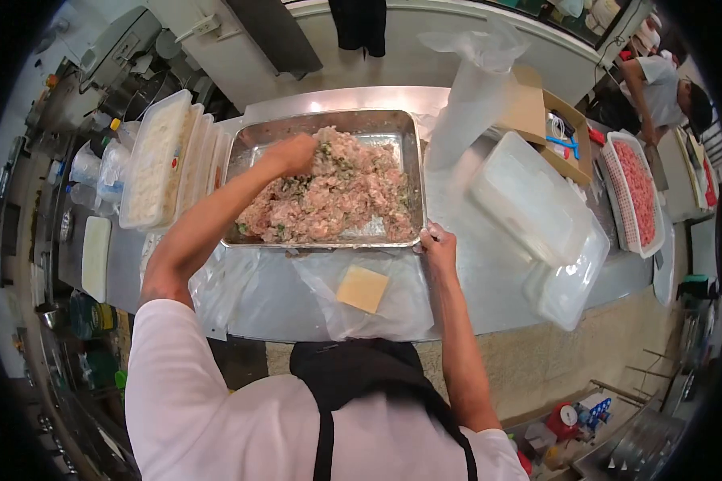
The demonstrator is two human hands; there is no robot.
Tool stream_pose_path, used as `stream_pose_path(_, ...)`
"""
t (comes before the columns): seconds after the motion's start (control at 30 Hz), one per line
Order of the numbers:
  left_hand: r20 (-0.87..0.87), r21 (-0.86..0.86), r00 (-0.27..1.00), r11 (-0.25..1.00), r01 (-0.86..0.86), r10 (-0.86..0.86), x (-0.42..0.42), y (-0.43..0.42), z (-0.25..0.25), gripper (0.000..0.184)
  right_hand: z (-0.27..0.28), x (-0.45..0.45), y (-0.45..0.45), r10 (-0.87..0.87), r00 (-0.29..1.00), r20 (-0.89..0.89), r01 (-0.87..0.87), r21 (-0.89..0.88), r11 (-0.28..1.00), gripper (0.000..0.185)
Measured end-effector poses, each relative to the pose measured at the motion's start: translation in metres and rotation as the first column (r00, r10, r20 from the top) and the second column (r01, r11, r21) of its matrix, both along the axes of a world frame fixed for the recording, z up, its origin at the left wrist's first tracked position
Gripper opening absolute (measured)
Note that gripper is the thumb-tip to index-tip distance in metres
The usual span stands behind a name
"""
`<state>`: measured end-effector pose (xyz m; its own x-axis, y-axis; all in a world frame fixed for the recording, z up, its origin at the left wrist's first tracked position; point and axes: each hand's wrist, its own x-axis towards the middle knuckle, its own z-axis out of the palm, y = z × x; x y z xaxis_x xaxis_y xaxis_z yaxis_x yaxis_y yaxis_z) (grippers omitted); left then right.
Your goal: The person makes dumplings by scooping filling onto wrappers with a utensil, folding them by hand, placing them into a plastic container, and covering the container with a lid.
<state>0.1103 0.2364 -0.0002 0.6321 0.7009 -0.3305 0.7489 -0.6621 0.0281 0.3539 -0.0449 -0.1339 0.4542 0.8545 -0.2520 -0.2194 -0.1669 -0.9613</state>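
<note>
A steel tray [419, 172] on the metal table holds a mound of ground meat mixture [337, 192] flecked with green bits. At the mound's upper left, my left hand [295, 154] is closed in a fist, its fingertips sunk in the meat. My right hand [439, 243] grips the tray's near right corner, fingers closed on the rim. Below the tray, a stack of pale yellow square wrappers [363, 289] lies on a clear plastic sheet [405, 309].
Stacked plastic containers [156, 160] stand left of the tray. To the right are a clear plastic bag [473, 96], translucent lids [533, 200], a cardboard box [565, 136] and a white basket [635, 192] of pink ground meat. Another person [654, 88] works at the far right.
</note>
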Motion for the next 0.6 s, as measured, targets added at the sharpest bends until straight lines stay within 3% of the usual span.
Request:
stream_pose_path(0.13,0.061,-0.052,0.998,0.998,0.021,-0.017,0.024,-0.065,0.018,0.021,-0.007,0.001,0.0,0.05,0.998,-0.03,-0.048,0.045,0.998,0.028)
stream_pose_path(0.2,0.063,0.067,0.978,0.978,0.197,-0.201,0.02,-0.088,0.016,0.015,-0.003,0.0,0.0,0.023,0.999,-0.037,-0.022,0.028,0.999,0.027)
stream_pose_path(0.3,0.159,0.134,0.963,0.971,0.199,-0.219,0.0,-0.109,0.06,0.01,-0.011,0.003,0.0,0.042,0.998,-0.052,-0.039,0.058,0.998,0.032)
stream_pose_path(0.37,0.205,0.108,0.979,0.993,-0.045,0.022,-0.016,-0.111,0.102,0.018,0.0,-0.003,-0.003,0.015,0.997,-0.081,-0.011,0.046,0.999,0.037)
stream_pose_path(0.43,0.084,0.184,0.992,0.977,-0.11,0.096,-0.047,-0.088,0.11,0.013,0.014,-0.007,-0.005,0.002,0.996,-0.089,0.0,0.022,1.0,0.037)
stream_pose_path(0.53,0.046,0.304,0.987,0.938,-0.163,0.157,-0.098,-0.067,0.093,0.015,0.013,-0.005,-0.002,-0.011,0.997,-0.078,0.01,-0.007,1.0,0.035)
stream_pose_path(0.6,0.106,0.255,0.979,0.947,-0.194,0.172,-0.114,-0.059,0.023,0.015,-0.003,0.001,-0.001,0.054,0.993,-0.102,-0.05,0.045,0.998,0.034)
